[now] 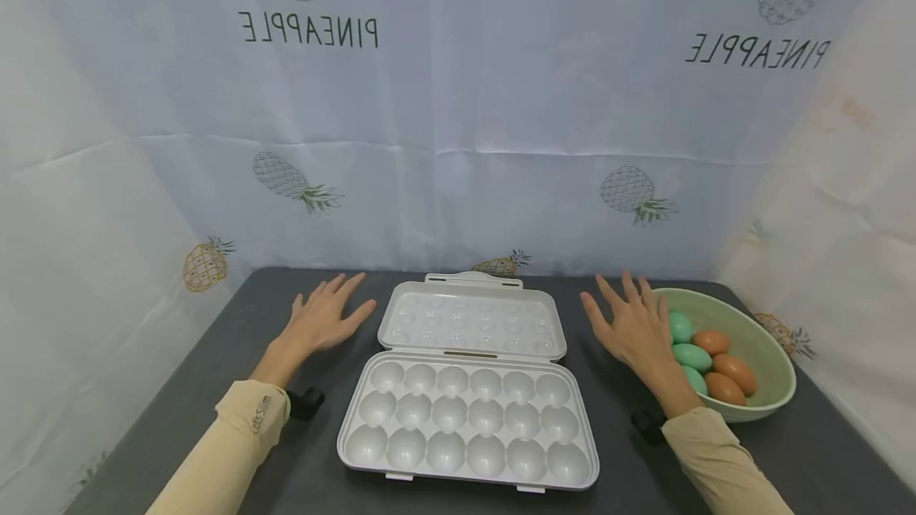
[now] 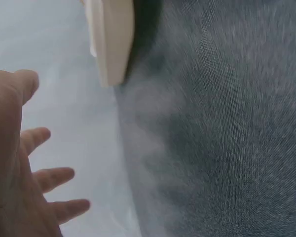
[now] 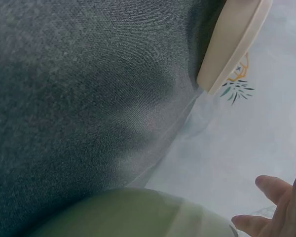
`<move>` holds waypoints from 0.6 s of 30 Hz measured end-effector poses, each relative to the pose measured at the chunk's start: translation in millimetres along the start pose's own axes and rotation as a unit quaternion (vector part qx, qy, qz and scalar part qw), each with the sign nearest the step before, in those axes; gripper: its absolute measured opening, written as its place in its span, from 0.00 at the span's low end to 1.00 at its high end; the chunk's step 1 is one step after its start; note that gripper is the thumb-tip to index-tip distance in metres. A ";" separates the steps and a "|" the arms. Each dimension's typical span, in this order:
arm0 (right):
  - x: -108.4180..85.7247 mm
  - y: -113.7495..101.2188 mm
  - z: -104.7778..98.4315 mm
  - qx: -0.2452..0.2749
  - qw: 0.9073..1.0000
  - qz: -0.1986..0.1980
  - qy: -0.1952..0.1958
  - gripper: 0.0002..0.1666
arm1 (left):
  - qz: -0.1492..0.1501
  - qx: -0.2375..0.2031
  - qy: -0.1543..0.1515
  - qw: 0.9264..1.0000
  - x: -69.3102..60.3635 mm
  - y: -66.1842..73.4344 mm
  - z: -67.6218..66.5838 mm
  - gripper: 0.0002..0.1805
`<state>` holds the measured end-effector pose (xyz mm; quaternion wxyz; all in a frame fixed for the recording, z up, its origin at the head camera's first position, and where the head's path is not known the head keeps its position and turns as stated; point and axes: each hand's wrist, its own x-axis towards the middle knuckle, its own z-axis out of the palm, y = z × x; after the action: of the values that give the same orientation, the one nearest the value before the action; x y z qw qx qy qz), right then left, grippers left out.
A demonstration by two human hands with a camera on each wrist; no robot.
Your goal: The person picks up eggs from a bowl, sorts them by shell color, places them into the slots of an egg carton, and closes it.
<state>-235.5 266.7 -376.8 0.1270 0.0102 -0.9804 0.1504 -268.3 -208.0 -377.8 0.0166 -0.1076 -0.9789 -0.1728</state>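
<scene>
While left hand and right hand splay fingers, carton between, bowl beside right fingers

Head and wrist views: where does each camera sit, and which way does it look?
Head: worn on the head, looking forward and down at the egg carton, bowl, sleeves, left hand and right hand.
Left wrist: on that wrist, looking past the left hand at table and carton.
Right wrist: on that wrist, looking past part of the right hand at table, carton and bowl.
Both wrist views share the table and carton.
</scene>
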 end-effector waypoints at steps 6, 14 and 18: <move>-9.4 5.6 -3.0 0.009 0.999 -0.008 0.032 0.43 | 0.091 -0.093 0.002 0.992 -18.5 2.4 2.4 0.37; -19.5 13.2 -7.3 0.030 0.998 -0.006 0.051 0.40 | 0.139 -0.233 -0.062 0.961 -51.4 -5.7 20.1 0.37; -21.4 14.6 -11.3 0.059 0.997 -0.001 0.045 0.39 | 0.158 -0.278 -0.085 0.944 -60.8 -18.0 30.5 0.32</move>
<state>-212.9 283.6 -376.0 0.1701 0.0117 -0.9632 0.2077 -212.7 -226.6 -416.7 -0.0702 -0.2751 -0.8605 -0.4231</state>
